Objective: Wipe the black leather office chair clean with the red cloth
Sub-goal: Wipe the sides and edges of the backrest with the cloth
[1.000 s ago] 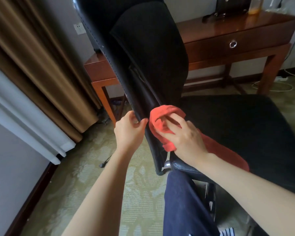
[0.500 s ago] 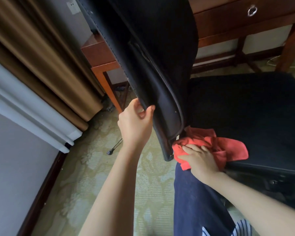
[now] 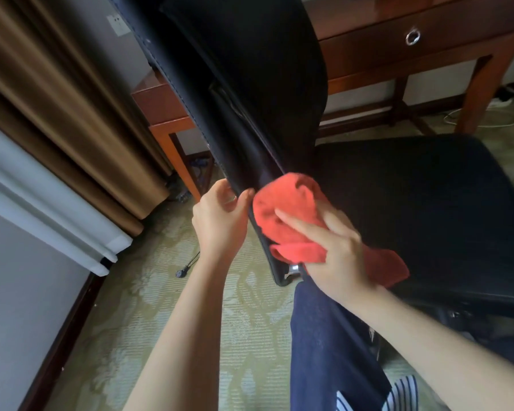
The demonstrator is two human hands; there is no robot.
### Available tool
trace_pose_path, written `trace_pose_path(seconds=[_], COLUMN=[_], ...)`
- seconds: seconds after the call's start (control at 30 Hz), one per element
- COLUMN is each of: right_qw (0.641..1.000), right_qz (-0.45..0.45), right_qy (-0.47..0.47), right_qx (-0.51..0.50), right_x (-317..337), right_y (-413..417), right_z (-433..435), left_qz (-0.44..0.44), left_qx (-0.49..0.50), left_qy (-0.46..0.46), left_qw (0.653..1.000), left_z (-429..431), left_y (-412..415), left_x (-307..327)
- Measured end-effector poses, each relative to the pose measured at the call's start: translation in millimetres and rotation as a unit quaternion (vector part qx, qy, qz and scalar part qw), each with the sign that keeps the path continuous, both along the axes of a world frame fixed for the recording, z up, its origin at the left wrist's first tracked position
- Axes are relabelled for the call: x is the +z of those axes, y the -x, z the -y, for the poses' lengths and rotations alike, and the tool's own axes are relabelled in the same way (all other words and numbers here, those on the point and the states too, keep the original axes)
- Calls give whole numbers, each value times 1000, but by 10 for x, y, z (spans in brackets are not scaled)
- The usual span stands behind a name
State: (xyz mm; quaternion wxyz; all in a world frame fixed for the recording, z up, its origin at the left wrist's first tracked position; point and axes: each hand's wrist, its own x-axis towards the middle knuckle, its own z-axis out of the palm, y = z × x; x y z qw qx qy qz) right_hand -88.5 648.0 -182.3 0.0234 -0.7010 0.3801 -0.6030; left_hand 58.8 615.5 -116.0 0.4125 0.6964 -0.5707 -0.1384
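The black leather office chair (image 3: 422, 197) fills the upper middle and right, its backrest (image 3: 250, 84) rising toward the top and its seat spreading right. My left hand (image 3: 220, 218) grips the backrest's lower side edge, thumb on one face and fingers behind. My right hand (image 3: 336, 250) presses the bunched red cloth (image 3: 285, 209) against the backrest's lower edge, fingers stretched over the cloth. One end of the cloth trails over the seat's near edge.
A wooden desk (image 3: 428, 54) with a ring-pull drawer stands behind the chair. Brown curtains (image 3: 57, 114) hang at the left over a white sill. Patterned carpet (image 3: 166, 307) covers the floor, with cables by the desk leg. My dark-trousered leg (image 3: 324, 351) stands beside the seat.
My right hand has carried the red cloth up from the bottom corner of the backrest to its lower edge. My left hand keeps its grip on the backrest edge.
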Motion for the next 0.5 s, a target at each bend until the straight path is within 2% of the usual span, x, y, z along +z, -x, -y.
trace_pose_path(seconds=[0.07,0.17,0.27,0.4,0.5], right_qw=[1000,1000,998,996,987], right_qz=[21,1,-26,-9,-32], right_qy=[21,-12,-47,-76,-145], right_qx=[11,6,-31,-51,-68], right_x=[208,269,31,-314,-596], right_y=[-117,-304,-500,-679,-754], right_z=[144,348,401,348,247], left_qz=[-32,-75,-124,-175,-239], left_qx=[-3,-14,-34,-89,-135], left_qy=[-9,-10,-11,-31,-47], left_qw=[999,997,992,980,960], left_z=[-5,3,25,3,-25], left_y=[-8,-41,-91,-158,-217], left_x=[-3,-30,-67,-91,-168])
